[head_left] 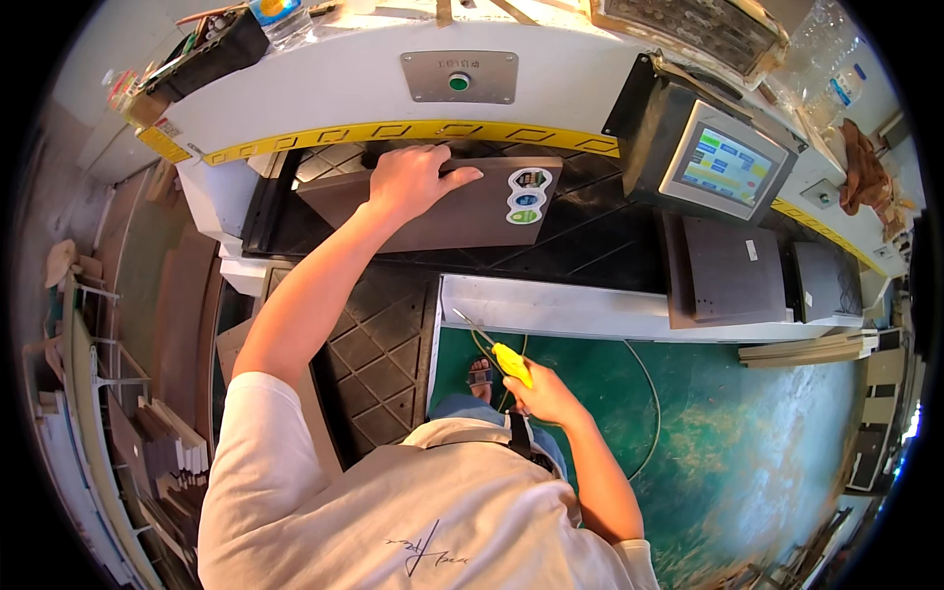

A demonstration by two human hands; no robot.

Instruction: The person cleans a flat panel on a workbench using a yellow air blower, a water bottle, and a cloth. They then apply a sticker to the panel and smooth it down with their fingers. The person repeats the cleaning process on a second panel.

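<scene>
My left hand (415, 182) is closed over the upper edge of a brown board (462, 211), its thumb stretched along the edge. The board stands tilted on the black ribbed bed of a machine and carries a sticker of three joined round labels (528, 196) near its right end. Low in front of my body, my right hand (547, 395) grips a yellow air blow gun (512, 365) by its handle. Its thin metal nozzle points up and left, away from the board. A thin yellow hose loops behind it.
A control screen (726, 162) juts out at right, above several dark boards (736, 270). A green button (458, 83) sits on the white machine beam, over a yellow strip (393, 130). Light boards (811, 349) are stacked at right; racks of panels (172, 438) stand at left.
</scene>
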